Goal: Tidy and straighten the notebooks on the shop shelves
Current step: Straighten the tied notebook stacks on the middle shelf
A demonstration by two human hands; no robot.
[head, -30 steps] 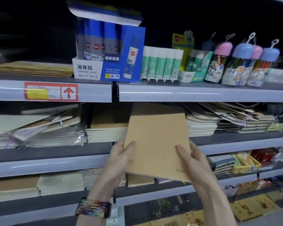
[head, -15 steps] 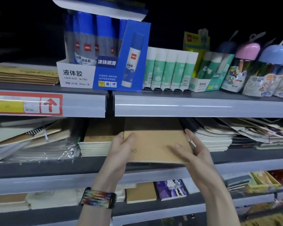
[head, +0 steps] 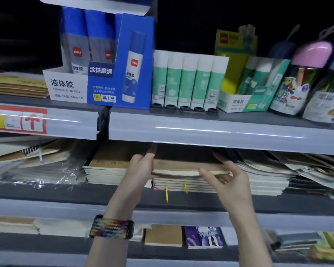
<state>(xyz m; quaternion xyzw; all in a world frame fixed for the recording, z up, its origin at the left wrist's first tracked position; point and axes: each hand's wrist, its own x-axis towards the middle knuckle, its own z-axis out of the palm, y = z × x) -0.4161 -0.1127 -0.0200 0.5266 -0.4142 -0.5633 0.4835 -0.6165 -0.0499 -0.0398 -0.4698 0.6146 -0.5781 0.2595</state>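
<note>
A brown kraft notebook (head: 181,166) lies nearly flat on top of a stack of notebooks (head: 183,185) in the middle shelf (head: 52,191). My left hand (head: 140,170) grips its left edge, thumb on top. My right hand (head: 228,179) holds its right front corner, thumb above the cover and fingers along the front edge. Yellow ribbons hang from the stack below. To the left sits a neat pile of brown notebooks (head: 108,168). A white-edged pile (head: 264,180) stands to the right.
A loose, tilted heap of notebooks in plastic wrap (head: 37,166) fills the shelf's left end, and fanned-out books (head: 316,166) its right end. The shelf above holds a blue glue box (head: 104,60), green glue sticks (head: 187,79) and capped bottles (head: 297,81). The lower shelf carries more notebooks (head: 163,235).
The brown notebook went from upright in front of the shelf to flat inside it, on top of the middle stack. Both hands followed it in, and the view moved closer.
</note>
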